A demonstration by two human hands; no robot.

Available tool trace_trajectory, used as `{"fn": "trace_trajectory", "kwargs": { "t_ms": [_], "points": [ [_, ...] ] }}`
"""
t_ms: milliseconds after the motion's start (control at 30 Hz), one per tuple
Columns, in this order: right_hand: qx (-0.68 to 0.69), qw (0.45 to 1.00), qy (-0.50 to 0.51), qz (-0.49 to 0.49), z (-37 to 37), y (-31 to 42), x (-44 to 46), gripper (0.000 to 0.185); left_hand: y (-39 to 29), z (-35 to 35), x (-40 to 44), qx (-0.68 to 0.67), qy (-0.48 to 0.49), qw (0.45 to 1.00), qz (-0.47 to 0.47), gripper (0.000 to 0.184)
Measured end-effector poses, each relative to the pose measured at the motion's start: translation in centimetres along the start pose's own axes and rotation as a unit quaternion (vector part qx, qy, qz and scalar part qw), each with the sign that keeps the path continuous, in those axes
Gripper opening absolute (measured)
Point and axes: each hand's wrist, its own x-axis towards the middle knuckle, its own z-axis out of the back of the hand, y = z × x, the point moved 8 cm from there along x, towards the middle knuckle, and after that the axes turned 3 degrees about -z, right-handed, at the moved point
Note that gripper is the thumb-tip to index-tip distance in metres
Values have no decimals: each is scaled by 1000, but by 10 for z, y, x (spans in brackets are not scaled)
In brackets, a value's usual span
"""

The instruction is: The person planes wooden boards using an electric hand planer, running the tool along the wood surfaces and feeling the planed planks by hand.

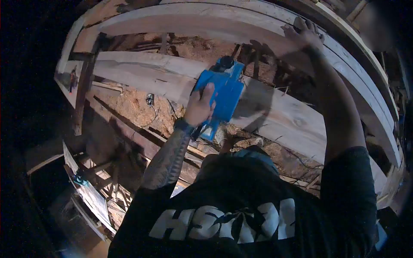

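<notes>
A blue power planer (226, 94) with a black knob sits on a long wooden board (284, 112) in the middle of the head view. My left hand (200, 105), with a dark band at the wrist, is closed on the planer's near side; part of its grip is hidden. Across the gap, my right hand (306, 36) is stretched out to the far plank (206, 19), fingers spread on its upper edge. Nothing shows in that hand.
Wood shavings (133, 107) cover the ground between the boards. A dark upright post (84, 94) stands near the boards' left end. A small object with a cord (149, 99) lies among the shavings. Pale sheets and timber (92, 202) lie at lower left.
</notes>
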Motion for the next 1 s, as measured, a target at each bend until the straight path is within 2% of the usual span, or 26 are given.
{"fn": "trace_trajectory", "kwargs": {
  "t_ms": [67, 167, 200, 267, 367, 400, 600, 700, 767, 833, 867, 900, 1000],
  "points": [
    [7, 1000, -3, 2, 2, 0, 4, 95, -2, -6, 2, 5, -29, 1000, 4, 60],
    [20, 999, -24, 19, -10, -8, 9, 95, 32, -4, -26, -61, -16, 998, -10, 51],
    [23, 999, -31, 23, -11, -7, 8, 95, 38, 2, -43, 12, -36, 999, -37, 49],
    [16, 999, -46, 19, -11, -12, 8, 96, 35, 4, -78, -77, 12, 995, 70, 46],
    [0, 999, -44, 22, -13, -3, 7, 96, 33, -1, -69, -37, -13, 998, 46, 46],
    [-2, 999, -33, 15, -10, -3, 7, 96, 25, -7, -59, -28, -31, 999, 33, 52],
    [11, 999, -38, 20, -6, -2, 4, 96, -6, -42, 6, -16, -14, 1000, 8, 62],
    [16, 999, -29, 23, -6, -1, 5, 95, 5, -38, -11, -2, -27, 1000, 6, 58],
    [18, 999, -35, 24, -2, -2, 5, 94, 16, -36, -41, -27, 8, 1000, -6, 55],
    [17, 998, -57, 24, 2, 0, -1, 93, 29, -29, -79, -34, -29, 998, 52, 49],
    [11, 998, -52, 17, 4, -4, -1, 93, 36, -25, -87, -36, -43, 997, 51, 50],
    [6, 999, -46, 17, 7, -2, 0, 93, 39, -24, -91, -41, -62, 996, 51, 50],
    [12, 999, -28, 20, 8, 3, -4, 93, 37, -34, -60, -42, -18, 999, 28, 53]
  ]
}}
